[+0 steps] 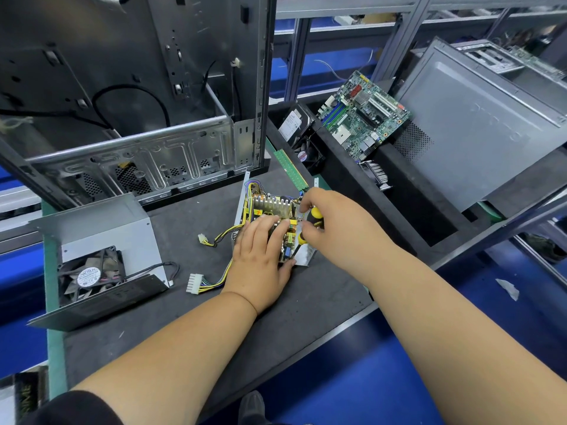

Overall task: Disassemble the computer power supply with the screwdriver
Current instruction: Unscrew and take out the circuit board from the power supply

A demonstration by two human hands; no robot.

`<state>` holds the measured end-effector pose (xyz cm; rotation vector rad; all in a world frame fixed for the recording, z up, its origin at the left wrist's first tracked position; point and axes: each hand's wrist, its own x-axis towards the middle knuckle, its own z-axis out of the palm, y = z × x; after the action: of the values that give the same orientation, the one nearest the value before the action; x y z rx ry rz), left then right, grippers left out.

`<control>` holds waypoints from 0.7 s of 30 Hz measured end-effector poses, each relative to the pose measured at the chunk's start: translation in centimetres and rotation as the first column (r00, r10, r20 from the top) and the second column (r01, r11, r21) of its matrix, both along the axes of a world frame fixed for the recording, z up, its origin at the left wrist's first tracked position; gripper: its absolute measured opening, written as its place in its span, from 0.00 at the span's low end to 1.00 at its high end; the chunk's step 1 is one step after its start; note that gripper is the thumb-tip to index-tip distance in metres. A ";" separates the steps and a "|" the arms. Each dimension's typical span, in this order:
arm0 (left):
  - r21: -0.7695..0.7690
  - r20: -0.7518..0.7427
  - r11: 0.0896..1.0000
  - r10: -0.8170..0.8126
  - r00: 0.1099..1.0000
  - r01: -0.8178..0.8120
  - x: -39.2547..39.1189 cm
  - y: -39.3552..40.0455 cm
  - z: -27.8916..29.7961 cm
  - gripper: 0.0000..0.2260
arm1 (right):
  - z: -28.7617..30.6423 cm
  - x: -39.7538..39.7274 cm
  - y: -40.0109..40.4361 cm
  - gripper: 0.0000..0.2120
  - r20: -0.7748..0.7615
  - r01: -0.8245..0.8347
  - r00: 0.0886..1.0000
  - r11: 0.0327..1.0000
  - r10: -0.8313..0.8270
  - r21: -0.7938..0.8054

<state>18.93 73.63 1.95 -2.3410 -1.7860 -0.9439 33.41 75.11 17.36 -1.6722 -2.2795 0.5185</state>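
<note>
screwdriver (310,223) tip hidden, right hand (333,222) covering handle

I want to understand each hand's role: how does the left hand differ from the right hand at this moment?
The left hand lies mostly flat on the open power supply, steadying it; the right hand is raised beside it, fingers curled. The left hand holds no tool; the right hand grips the yellow-and-black screwdriver, its tip pointing down into the unit. Both hands are bare and work on the same power supply.
</note>
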 end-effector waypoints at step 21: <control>-0.015 0.015 1.000 -0.004 1.000 0.004 0.0 -0.2 0.3 0.34 | -0.2 0.4 0.0 0.10 0.040 -0.015 0.999 0.999 0.014 0.039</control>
<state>18.89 73.48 2.29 -2.3532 -1.8004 -0.9546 33.83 75.10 17.18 -1.6632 -2.3165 0.4445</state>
